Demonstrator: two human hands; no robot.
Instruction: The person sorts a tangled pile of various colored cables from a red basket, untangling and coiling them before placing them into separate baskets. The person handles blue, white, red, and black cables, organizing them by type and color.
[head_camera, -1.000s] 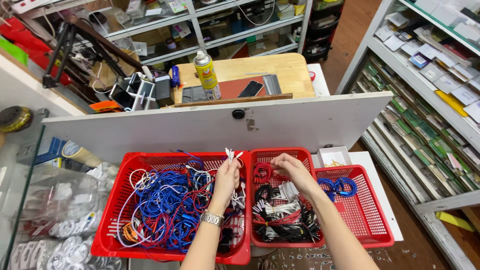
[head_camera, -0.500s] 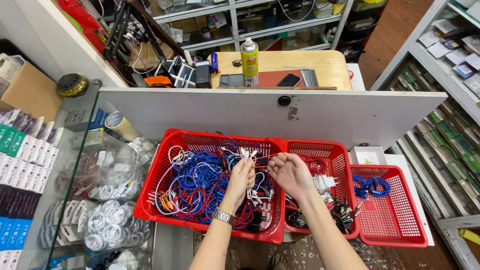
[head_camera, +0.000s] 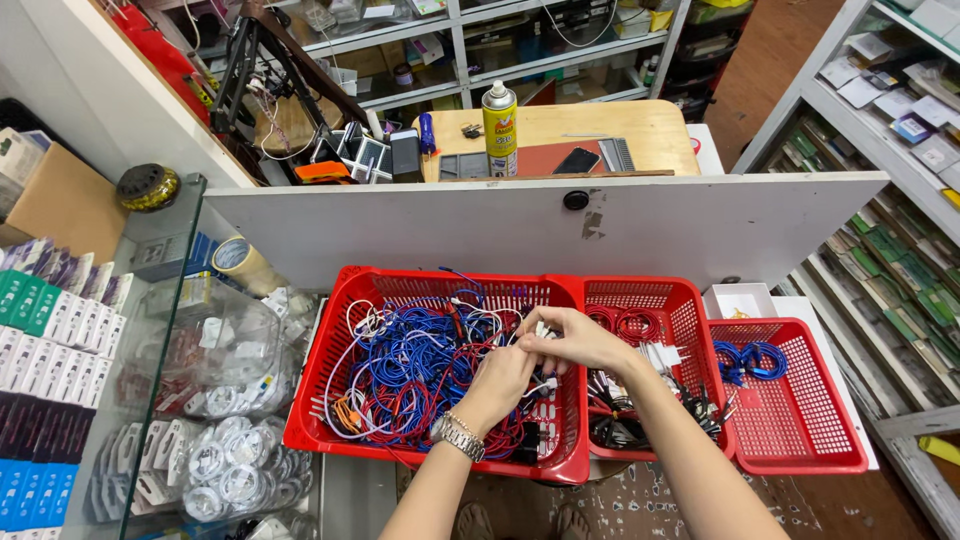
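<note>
Over the large red basket (head_camera: 330, 400), near its 3 o'clock edge, a white cable end (head_camera: 541, 330) is being pinched by the right hand (head_camera: 580, 340), fingertips pressed together on it. Just at 7 o'clock of that, the left hand (head_camera: 497, 385), wristwatch (head_camera: 457, 437) on, is being held curled against the same cable; its fingers are partly hidden, exact grip cannot be told. Blue, red and white cables (head_camera: 410, 370) are lying tangled beneath. Two smaller red baskets (head_camera: 790, 420) are sitting at 3 o'clock.
</note>
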